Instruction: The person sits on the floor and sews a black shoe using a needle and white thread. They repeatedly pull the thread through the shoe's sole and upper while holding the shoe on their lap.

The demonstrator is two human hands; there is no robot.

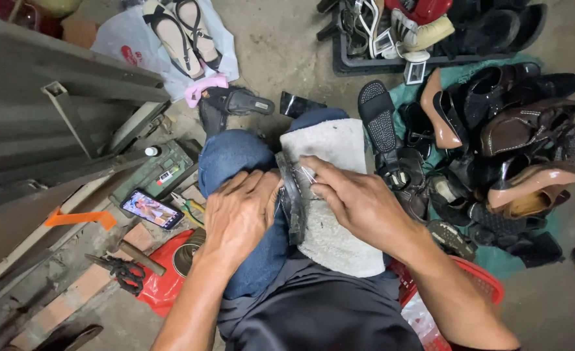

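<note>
Both hands meet over a grey towel spread across the person's lap at the centre of the view. The left hand lies curled over the knee in blue jeans, its fingers closed against the edge of a dark shoe sole standing on its side on the towel. The right hand comes in from 4 o'clock, fingertips pinched narrow on a thin metal tool pressed to the top of the sole.

At 9 o'clock from the hands a phone with a lit screen lies on a green box. At 8 o'clock, black scissors and a hammer lie by a red bag. At 3 o'clock a heap of dark and tan shoes lies on teal cloth on the floor; at 11 o'clock 2 sandals rest on a white bag. A red basket sits at 5 o'clock.
</note>
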